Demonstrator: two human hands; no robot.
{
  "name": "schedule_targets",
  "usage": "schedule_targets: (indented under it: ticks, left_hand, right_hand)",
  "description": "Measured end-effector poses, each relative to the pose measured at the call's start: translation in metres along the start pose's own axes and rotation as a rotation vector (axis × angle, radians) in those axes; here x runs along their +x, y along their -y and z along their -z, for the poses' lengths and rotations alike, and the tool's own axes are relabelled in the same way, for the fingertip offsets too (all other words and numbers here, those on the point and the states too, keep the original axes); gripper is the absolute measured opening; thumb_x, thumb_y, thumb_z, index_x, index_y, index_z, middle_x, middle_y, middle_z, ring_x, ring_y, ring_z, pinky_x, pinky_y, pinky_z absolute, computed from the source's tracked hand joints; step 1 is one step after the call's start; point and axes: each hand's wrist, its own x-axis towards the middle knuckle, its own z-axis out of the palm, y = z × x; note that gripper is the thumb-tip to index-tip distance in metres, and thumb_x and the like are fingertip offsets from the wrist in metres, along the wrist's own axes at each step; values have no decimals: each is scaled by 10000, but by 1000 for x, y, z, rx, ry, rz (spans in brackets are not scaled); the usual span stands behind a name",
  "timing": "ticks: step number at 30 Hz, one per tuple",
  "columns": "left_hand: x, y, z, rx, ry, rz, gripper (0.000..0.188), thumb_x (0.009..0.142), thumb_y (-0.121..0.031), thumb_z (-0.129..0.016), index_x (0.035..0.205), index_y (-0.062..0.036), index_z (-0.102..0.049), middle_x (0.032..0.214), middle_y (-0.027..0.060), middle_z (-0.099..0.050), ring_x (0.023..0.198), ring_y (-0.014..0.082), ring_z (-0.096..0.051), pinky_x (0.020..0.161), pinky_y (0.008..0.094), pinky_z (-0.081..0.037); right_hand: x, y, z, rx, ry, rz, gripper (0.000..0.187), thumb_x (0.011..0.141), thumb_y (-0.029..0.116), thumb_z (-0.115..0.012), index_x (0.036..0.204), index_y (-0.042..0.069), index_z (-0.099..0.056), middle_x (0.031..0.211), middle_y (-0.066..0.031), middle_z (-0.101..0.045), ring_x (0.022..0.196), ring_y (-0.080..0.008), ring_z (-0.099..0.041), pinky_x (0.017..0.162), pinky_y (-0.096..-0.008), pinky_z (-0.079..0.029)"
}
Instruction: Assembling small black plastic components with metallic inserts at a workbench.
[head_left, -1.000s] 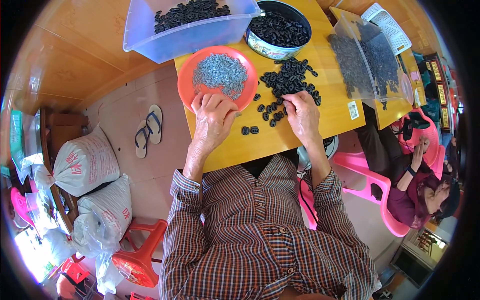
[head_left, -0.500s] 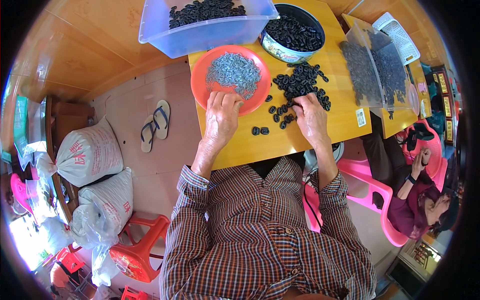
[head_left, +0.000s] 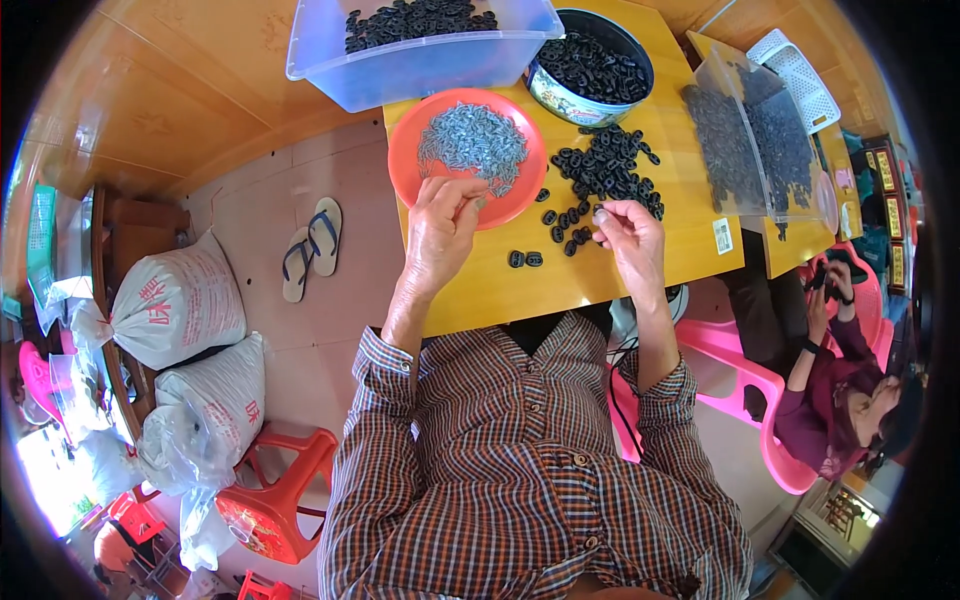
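My left hand (head_left: 440, 225) is over the near rim of an orange-red plate (head_left: 403, 175), thumb and fingers pinched; whatever is between them is too small to make out. The plate holds a heap of short silvery metal pins (head_left: 475, 138). Beside the near side of a pile of small black oval pieces with holes (head_left: 610, 162), my right hand (head_left: 634, 245) pinches one small black oval piece (head_left: 598, 209) at its fingertips. Several loose black pieces (head_left: 571, 247) lie by that hand. Two more black oval pieces (head_left: 525, 259) sit side by side nearer me on the yellow table (head_left: 480, 300).
At the back stand a clear bin (head_left: 420, 70) and a round tin (head_left: 588, 112), both holding black pieces. Another clear box (head_left: 735, 150) and a white basket (head_left: 800, 75) are at right. Sandals (head_left: 312, 245), sacks (head_left: 180, 300) and a red stool (head_left: 285, 500) occupy the left floor. A person (head_left: 830, 400) sits at right.
My right hand has drawn back slightly from the pile, with a black oval piece at its fingertips. My left fingers have shifted slightly right over the plate. The seated person's hands have moved up.
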Motion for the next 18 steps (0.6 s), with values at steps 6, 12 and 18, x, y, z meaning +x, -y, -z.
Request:
schedule_targets:
  ticks: [6,12,18]
  left_hand:
    - [-8,-11,-7,-182,-28,147,138,831,-14,-634,970,-19,-634,894,91,-619,794,185,-614,703,285,-501]
    - [-19,-21,-24,-706,57,292,104,908,-37,-577,992,20,-602,912,53,-640,818,130,-618,756,260,-515]
    - [-23,-33,-33,-975,159,435,119,891,17,-571,1006,15,-603,907,68,-641,858,155,-639,785,288,-539]
  right_hand:
    - [-14,13,-4,280,155,-155,194,876,184,-653,955,10,-621,823,-61,-659,643,-86,-585,586,-207,-456]
    - [-26,18,-12,361,215,-164,176,881,184,-648,907,14,-607,796,-55,-642,627,-83,-559,581,-208,-441]
    - [-38,28,-25,327,233,-143,168,900,175,-623,876,13,-588,776,-47,-619,624,-84,-532,584,-217,-423]
